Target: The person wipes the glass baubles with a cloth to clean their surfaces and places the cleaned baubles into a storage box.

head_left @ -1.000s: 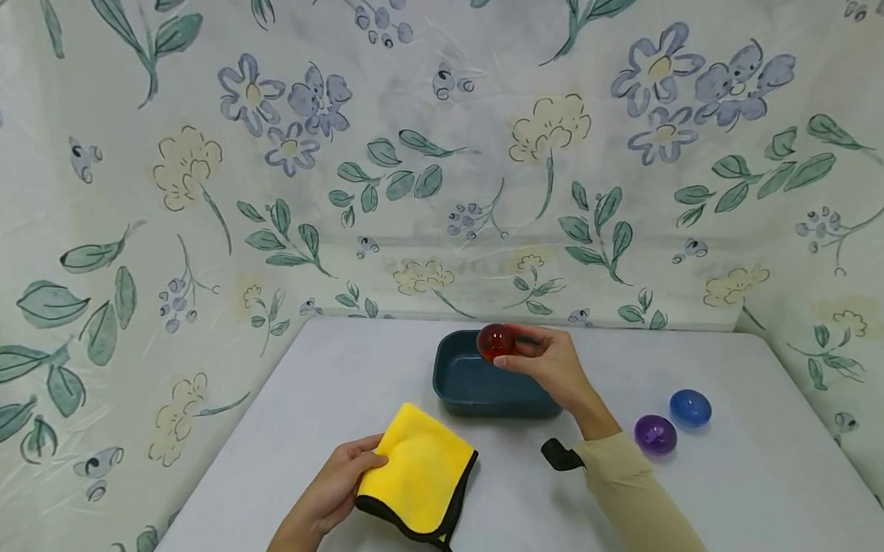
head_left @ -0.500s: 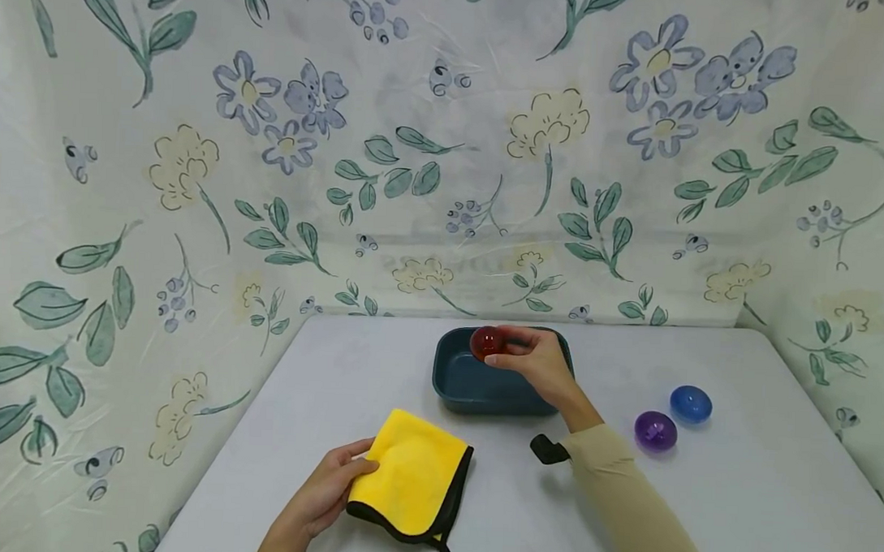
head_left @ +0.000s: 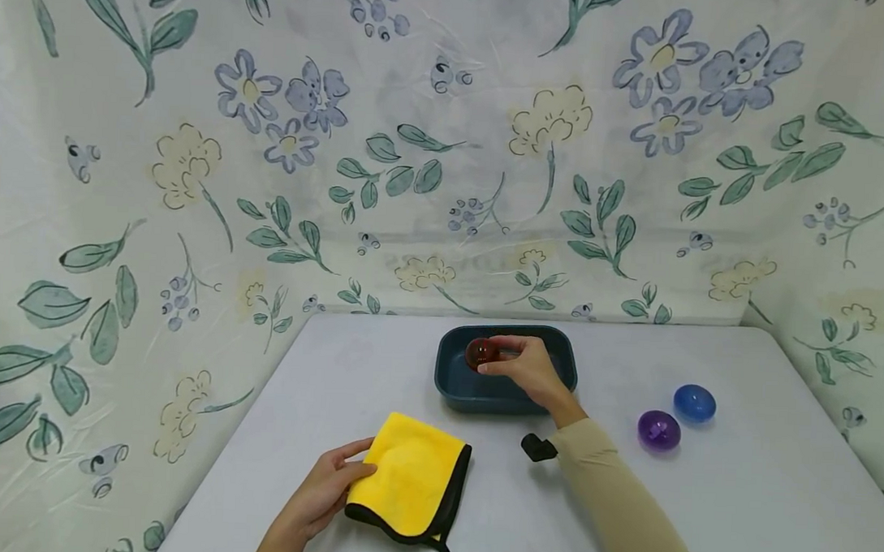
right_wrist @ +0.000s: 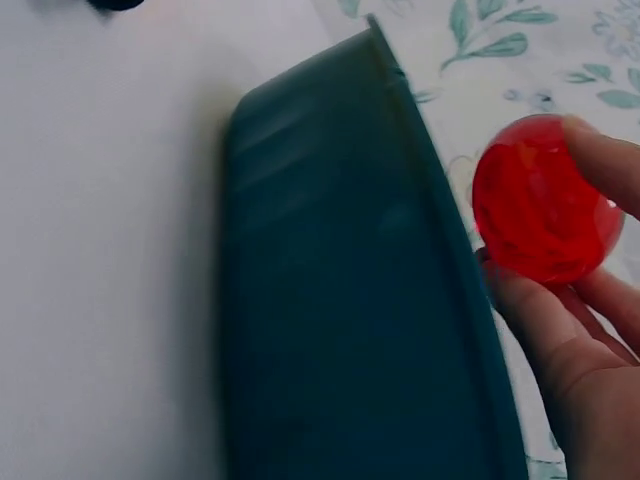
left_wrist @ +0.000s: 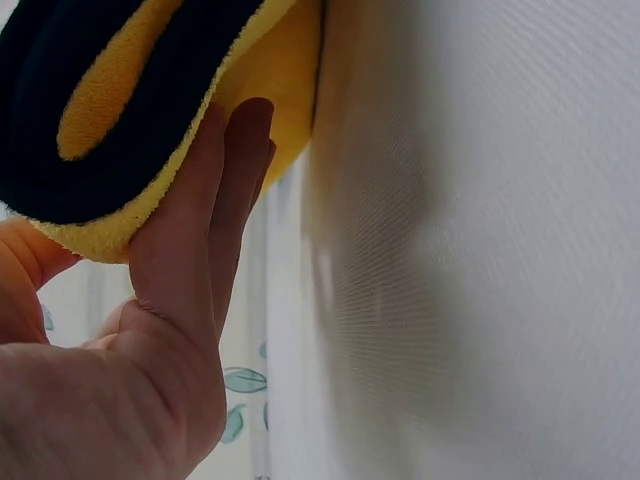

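Over the dark blue tray (head_left: 446,382), the right hand (head_left: 530,368) pinches a red ball (head_left: 481,353) between thumb and fingertips, holding it just inside the tray's rim, and the wrist view shows the ball (right_wrist: 545,200) above the tray wall (right_wrist: 330,300). Well off to that hand's right, a purple ball (head_left: 658,430) and a blue ball (head_left: 694,403) lie side by side on the white counter (head_left: 734,497). Nearer the person, the left hand (head_left: 325,491) grips the edge of a folded yellow cloth (head_left: 413,478), thumb on top and fingers (left_wrist: 215,200) beneath it.
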Available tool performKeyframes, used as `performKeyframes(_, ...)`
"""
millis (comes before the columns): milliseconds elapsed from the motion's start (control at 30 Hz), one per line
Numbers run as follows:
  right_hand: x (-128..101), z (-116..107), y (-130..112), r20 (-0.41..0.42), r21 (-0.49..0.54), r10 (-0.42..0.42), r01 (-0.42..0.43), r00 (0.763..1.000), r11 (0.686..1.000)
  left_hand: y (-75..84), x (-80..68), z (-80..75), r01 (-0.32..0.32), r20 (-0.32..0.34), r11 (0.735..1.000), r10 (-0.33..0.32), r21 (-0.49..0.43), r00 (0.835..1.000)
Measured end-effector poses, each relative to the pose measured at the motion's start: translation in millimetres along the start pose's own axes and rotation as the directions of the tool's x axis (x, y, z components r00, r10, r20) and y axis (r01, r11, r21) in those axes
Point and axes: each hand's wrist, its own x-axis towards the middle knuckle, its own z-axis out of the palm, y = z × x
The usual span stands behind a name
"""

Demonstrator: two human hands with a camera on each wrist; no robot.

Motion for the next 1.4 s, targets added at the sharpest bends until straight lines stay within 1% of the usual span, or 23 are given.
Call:
performKeyframes(133,2.7,7.8,5.2,0.012,-0.039,0.042,-0.042,0.999,0.998,-2.6,0.0,-0.8,0.011,-0.028,1.000,-0.010,0.005,1.000)
performKeyframes(367,9.9,16.2,9.0,0.019,-0.144,0.060,-0.057,0.998,0.988,-5.2,1.0,-1.5,0.009,-0.044,1.000,-0.009,0.004,0.999)
performKeyframes(600,16.7,21.9,10.9,0.026,-0.260,0.078,-0.069,0.997,0.963,-6.1,0.6,-2.5,0.003,-0.032,1.000,-0.003,-0.007,0.999)
performKeyframes(800,19.8,26.3,11.8,0.023,-0.336,0.108,-0.094,0.994,0.937,-5.5,-0.6,-1.8,0.003,-0.025,1.000,-0.003,-0.003,1.000)
performKeyframes(1000,25.8,28.9,15.5,0.038,-0.393,0.094,-0.071,0.995,0.917,-4.4,-2.0,-2.2,-0.007,-0.006,1.000,0.007,-0.012,1.000)
performKeyframes(1233,29.0,29.1,19.3,0.076,-0.428,0.084,-0.043,0.994,0.903,-5.5,-1.4,-2.7,-0.004,-0.002,1.000,0.004,-0.008,1.000)
performKeyframes(1400,28.9,29.3,18.0,0.070,-0.455,0.081,-0.040,0.994,0.890,-5.5,-1.4,-2.0,-0.001,-0.009,1.000,0.001,-0.002,1.000)
